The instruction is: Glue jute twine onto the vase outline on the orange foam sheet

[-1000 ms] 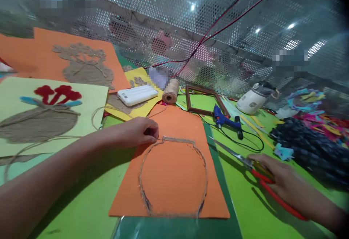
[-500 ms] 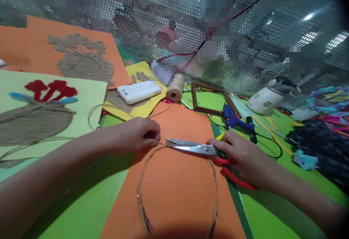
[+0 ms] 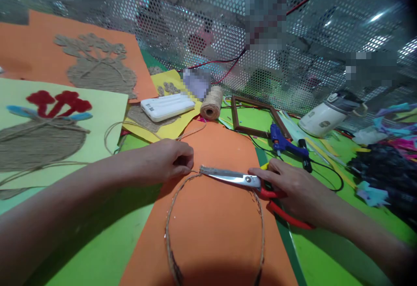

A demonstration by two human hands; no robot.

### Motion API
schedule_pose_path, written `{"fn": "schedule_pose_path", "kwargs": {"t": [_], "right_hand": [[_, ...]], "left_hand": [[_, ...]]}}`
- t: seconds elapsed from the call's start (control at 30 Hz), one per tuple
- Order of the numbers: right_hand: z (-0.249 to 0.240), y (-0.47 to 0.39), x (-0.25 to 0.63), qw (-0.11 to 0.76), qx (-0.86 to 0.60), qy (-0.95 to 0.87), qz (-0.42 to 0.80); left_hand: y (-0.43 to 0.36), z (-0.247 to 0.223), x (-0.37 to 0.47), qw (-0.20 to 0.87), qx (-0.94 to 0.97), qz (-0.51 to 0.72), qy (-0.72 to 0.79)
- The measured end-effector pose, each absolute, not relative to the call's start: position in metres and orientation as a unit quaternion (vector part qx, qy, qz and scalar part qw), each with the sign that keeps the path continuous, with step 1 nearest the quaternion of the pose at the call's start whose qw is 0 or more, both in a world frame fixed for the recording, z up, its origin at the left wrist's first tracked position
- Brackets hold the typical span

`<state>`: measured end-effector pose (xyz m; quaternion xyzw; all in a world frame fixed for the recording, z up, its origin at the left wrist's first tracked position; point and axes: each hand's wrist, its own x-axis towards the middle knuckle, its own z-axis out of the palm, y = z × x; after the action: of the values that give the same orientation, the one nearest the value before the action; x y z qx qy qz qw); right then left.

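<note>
My right hand (image 3: 289,186) is closed round the red and yellow handles of a pair of scissors (image 3: 247,179). The blades point left, nearly together, and their tips touch the twine outline (image 3: 167,225) at its upper left. My left hand (image 3: 179,160) pinches a strand of twine just left of the tips. Under both lies an orange sheet of card (image 3: 218,229), on which the twine forms a curved outline open at the top. Its lower end is cut off by the frame. The roll of twine (image 3: 211,103) lies on its side beyond the sheet.
A blue glue gun (image 3: 286,144) with its cable lies right of the sheet, near a brown frame (image 3: 250,129) and a white bottle (image 3: 325,114). A white power bank (image 3: 167,106) and finished twine pictures (image 3: 48,142) lie left. A perforated metal screen (image 3: 182,25) stands behind.
The view has shifted slightly. Both hands keep nearly the same places, and the scissor tips remain at the twine. The blades have turned a little.
</note>
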<state>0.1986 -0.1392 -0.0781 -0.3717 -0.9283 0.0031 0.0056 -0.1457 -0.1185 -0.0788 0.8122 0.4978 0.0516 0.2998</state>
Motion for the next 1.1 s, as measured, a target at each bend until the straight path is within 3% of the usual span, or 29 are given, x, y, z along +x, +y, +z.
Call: {"fn": "schedule_pose_path", "kwargs": {"t": [0.63,1.1], "right_hand": [[-0.0815,-0.138,0.1992,-0.021,-0.357,-0.933,-0.042],[-0.0846,-0.1364,0.1987,0.025,-0.317,-0.945,-0.08]], "left_hand": [[-0.118,-0.08,-0.1454,0.289,0.819,0.046,0.494],[-0.118,-0.0812,-0.146,0.28,0.819,0.042,0.499]]}}
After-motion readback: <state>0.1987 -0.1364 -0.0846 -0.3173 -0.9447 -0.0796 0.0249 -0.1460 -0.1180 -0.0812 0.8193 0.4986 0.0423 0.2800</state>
